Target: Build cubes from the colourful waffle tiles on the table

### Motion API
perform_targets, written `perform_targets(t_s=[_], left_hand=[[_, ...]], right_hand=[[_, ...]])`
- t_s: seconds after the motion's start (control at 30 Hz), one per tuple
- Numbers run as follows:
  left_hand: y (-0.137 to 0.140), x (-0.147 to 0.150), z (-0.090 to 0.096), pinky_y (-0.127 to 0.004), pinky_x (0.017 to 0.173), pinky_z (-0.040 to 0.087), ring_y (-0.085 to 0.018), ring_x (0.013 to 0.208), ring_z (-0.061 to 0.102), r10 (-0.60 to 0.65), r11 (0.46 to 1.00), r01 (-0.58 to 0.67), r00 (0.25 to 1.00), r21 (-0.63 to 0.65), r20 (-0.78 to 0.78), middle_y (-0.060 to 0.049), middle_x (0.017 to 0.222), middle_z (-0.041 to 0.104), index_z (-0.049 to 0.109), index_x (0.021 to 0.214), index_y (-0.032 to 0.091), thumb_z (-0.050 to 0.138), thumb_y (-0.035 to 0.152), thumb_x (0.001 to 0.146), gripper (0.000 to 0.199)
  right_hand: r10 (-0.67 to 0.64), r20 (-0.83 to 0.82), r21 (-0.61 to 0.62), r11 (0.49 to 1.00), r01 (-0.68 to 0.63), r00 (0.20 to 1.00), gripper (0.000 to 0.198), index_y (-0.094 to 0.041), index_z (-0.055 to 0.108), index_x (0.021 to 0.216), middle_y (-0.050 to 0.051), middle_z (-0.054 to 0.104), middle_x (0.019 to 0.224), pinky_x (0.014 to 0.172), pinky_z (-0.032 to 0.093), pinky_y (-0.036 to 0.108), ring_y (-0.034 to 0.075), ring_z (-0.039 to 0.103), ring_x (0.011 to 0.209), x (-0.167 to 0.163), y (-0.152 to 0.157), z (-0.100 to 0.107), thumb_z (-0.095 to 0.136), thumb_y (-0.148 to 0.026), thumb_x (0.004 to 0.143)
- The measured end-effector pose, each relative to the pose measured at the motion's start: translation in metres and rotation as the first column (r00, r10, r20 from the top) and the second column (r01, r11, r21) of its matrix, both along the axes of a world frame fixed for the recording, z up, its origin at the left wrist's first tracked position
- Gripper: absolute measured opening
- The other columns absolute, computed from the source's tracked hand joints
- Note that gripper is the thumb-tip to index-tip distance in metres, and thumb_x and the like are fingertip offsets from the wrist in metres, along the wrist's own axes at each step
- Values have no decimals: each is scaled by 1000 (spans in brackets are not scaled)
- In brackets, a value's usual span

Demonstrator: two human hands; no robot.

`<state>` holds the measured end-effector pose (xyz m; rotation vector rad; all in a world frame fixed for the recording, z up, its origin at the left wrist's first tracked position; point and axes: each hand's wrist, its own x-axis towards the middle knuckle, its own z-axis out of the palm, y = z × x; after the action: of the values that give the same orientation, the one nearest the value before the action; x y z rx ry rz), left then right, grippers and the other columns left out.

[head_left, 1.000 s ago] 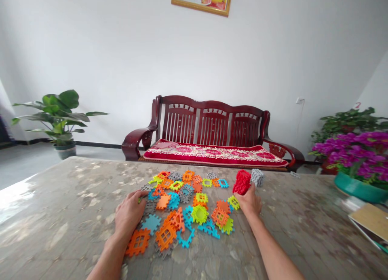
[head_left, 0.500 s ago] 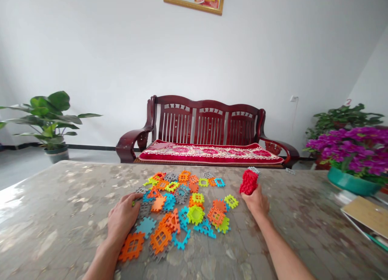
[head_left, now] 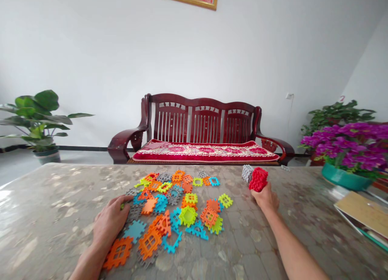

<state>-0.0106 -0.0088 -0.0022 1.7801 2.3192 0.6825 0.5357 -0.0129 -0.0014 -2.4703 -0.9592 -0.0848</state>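
My right hand (head_left: 266, 197) is closed on a red block with a knobbly surface (head_left: 258, 179), low over the table's far right part. Just left of that block stands a grey cube-like block (head_left: 247, 172) of similar texture. At the left edge of a loose spread of toothed interlocking pieces rests my left hand (head_left: 111, 216), fingers curled. A small yellow-green bit (head_left: 122, 206) shows between its thumb and forefinger; most of it is hidden. Close to that hand lie an orange window piece (head_left: 119, 251), a teal flat piece (head_left: 135, 230) and dark grey pieces (head_left: 135, 213).
More orange, blue, lime and grey pieces overlap across the middle of the patterned table (head_left: 242, 247). A teal pot of purple flowers (head_left: 347, 177) and a brown folder (head_left: 363, 209) occupy the right side. Behind the table stands a wooden bench (head_left: 206, 122). A small grey piece (head_left: 285, 168) lies at the far edge.
My right hand has moved right with the red block, uncovering the grey block that was mostly hidden behind it. The view has turned slightly right. My left hand stays beside the pieces.
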Motion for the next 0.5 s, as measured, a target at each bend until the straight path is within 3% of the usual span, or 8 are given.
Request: perform_targets(t_s=[0.5], left_hand=[[1,0,-1,-48,100,47,-30,119,59,7,1000,-7,1000,-11,-14,-5,138,58,68,118,31,39,32,90,40]], right_hand=[[-2,-23,-4,1000,2,1000,72,-17,45,131,18,70,100,87,49,48,37,65,103,12,11,-1,59,-58,74]])
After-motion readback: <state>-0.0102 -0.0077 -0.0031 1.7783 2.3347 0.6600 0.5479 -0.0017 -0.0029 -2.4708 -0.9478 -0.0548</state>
